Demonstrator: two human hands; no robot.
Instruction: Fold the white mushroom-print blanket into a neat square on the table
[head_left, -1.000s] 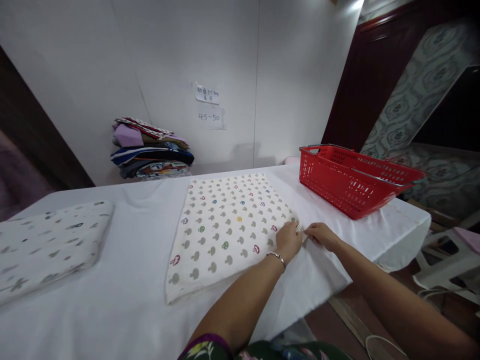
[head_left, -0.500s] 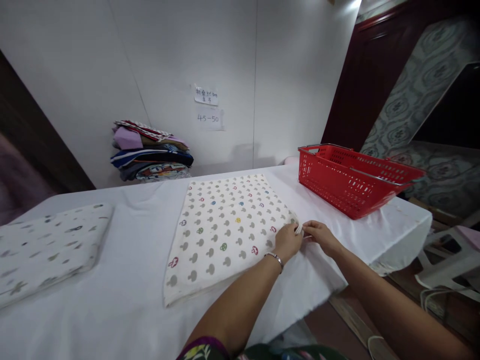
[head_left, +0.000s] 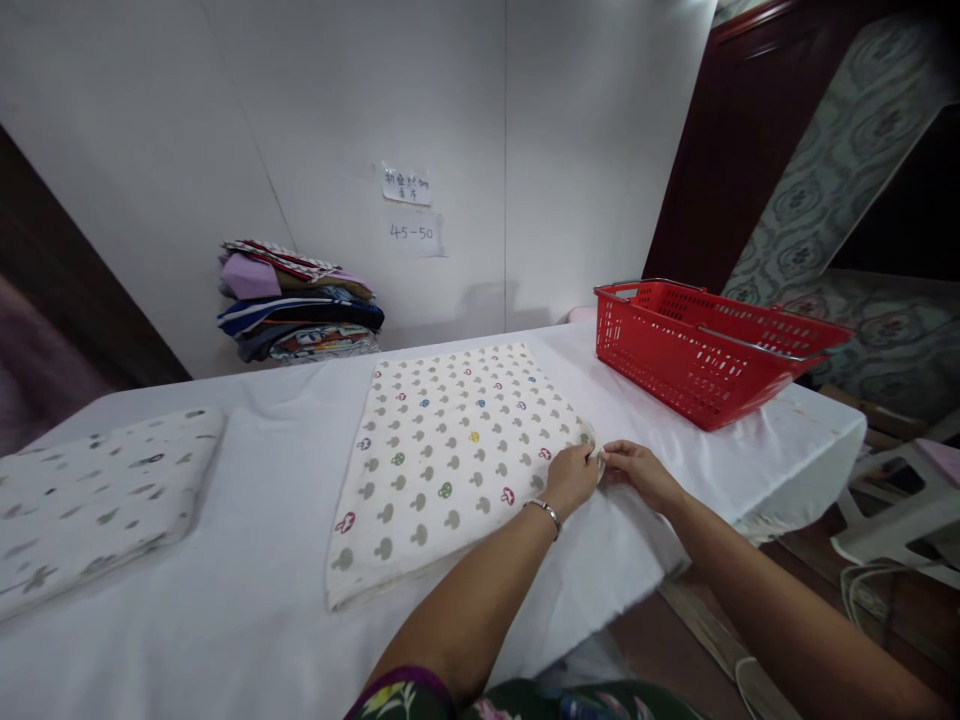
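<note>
A folded white cloth with a mushroom print lies flat on the white-covered table. My left hand, with a bracelet at the wrist, is closed on the cloth's near right corner. Close beside it, my right hand pinches the edge of the same corner between thumb and fingers. The corner is slightly lifted and bunched between the two hands. The fingertips partly hide the layers there.
Another folded white cloth with a leaf print lies at the left. A stack of folded fabrics stands against the back wall. A red basket sits at the back right of the table. A white stool is beyond the right edge.
Both hands stay at the cloth's corner, and the right fingertips have come slightly closer to the left hand. The camera view has shifted a little.
</note>
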